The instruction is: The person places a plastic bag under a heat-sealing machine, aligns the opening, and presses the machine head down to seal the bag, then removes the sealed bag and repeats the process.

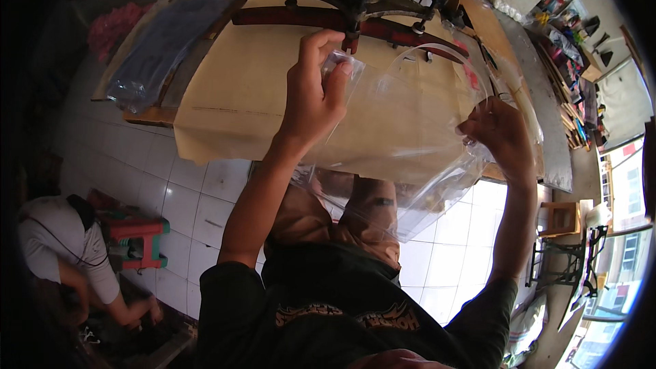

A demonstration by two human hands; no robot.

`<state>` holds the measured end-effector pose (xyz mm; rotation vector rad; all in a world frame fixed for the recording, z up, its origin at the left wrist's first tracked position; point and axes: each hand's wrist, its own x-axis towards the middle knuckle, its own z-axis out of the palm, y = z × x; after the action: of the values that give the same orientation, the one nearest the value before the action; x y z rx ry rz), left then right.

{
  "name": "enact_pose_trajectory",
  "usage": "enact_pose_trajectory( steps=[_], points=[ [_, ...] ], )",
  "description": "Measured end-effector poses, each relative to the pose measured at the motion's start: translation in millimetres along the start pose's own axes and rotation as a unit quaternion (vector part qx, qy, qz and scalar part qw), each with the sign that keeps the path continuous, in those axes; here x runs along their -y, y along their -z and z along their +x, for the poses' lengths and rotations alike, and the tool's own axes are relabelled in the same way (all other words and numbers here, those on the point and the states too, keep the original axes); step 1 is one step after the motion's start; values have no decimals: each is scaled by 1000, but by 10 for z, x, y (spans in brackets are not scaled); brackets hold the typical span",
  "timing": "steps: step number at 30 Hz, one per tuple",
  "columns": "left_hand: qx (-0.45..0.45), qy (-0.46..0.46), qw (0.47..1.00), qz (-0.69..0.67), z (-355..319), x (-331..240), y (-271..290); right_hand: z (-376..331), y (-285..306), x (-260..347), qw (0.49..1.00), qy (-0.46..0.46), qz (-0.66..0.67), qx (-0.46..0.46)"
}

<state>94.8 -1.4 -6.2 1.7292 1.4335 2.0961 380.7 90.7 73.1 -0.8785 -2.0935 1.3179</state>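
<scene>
A clear plastic sheet [403, 116], folded in places, stretches between my hands over the tan-covered table [239, 106] and hangs past its front edge above my lap. My left hand [318, 85] pinches its upper left corner between thumb and fingers, close below the red bar of a dark metal press [294, 16]. At the right edge, my right hand [502, 133] is closed on the sheet, its fingertips partly hidden. A narrow clear strip [437, 46] arches from the sheet toward my right hand.
Stacked bluish plastic sheets [167, 41] lie at the table's left, beside a pink bundle [117, 27]. Another person [65, 246] bends down at lower left near a red and green stool [140, 239]. At right stand a wooden stool [564, 219] and a cluttered shelf [570, 61].
</scene>
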Motion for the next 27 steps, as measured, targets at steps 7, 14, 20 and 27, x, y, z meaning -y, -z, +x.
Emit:
enact_pose_trajectory(
  steps=[7, 14, 20, 27],
  points=[
    [144, 70, 979, 128, 108, 335, 19, 567, 221, -633, 995, -71, 10, 64],
    [233, 67, 953, 183, 96, 643, -23, 756, 198, -1031, 992, -106, -31, 67],
    [187, -124, 919, 324, 55, 569, -46, 728, 126, -988, 991, -113, -47, 54],
    [342, -86, 897, 266, 113, 611, 70, 706, 115, -1018, 992, -111, -42, 34]
  ],
)
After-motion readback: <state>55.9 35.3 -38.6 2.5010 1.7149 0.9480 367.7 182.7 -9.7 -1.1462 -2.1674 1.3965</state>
